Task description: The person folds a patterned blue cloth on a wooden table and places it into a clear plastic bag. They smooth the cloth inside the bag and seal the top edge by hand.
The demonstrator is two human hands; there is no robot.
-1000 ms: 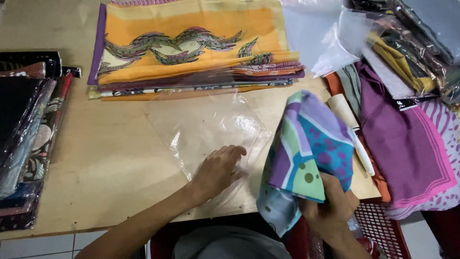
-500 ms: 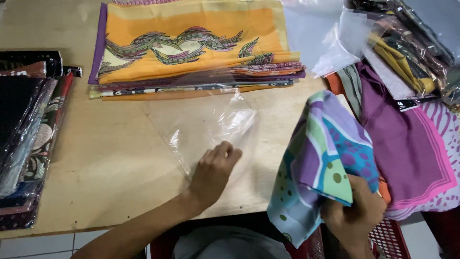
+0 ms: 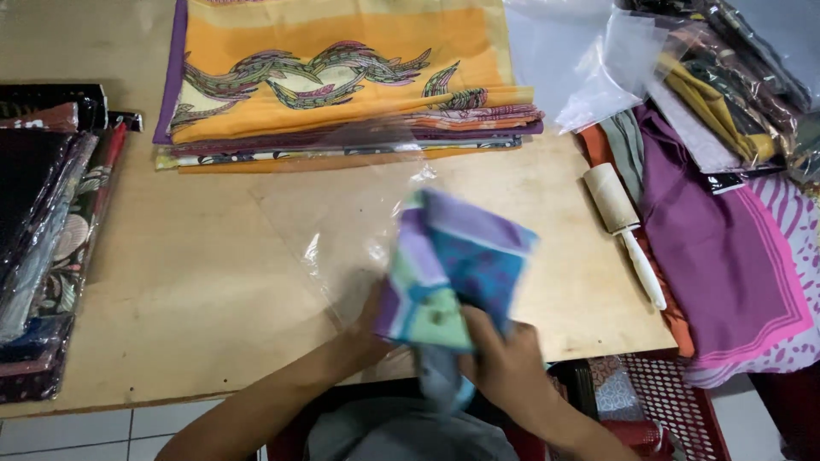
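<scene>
1. Head view, hands: right hand (image 3: 504, 363) was clenched on the near edge of a folded cloth (image 3: 453, 273), purple/teal/green w/ dots; its fingers were wrapped over the lower fold, blurred by motion. Left hand (image 3: 367, 329) sat just left of the cloth, partly behind it. Its fingers looked to be pinching the near edge of a clear plastic bag (image 3: 342, 222), but whether they'd closed on the film, cannot tell.
2. Same view, where the cloth was: above the right fingers, overlapping the bag's right part, over the wooden tabletop (image 3: 171, 282).
3. Handling, as a judgement: cloth prob. light, soft, floppy, no stiffness; it'd sag unless held at a folded edge or both corners. Bag film thin, slippery, crinkly; best taken at the open rim w/ fingertips.
4. Same view, surroundings: beyond the fingers lay a stack of orange patterned cloths (image 3: 342, 77). Right of the right hand lay a lint roller (image 3: 622, 224) beside purple fabric (image 3: 717, 248). Far left of the left hand were dark bagged cloths (image 3: 43, 222). Near the right wrist, a red basket (image 3: 658, 401).
</scene>
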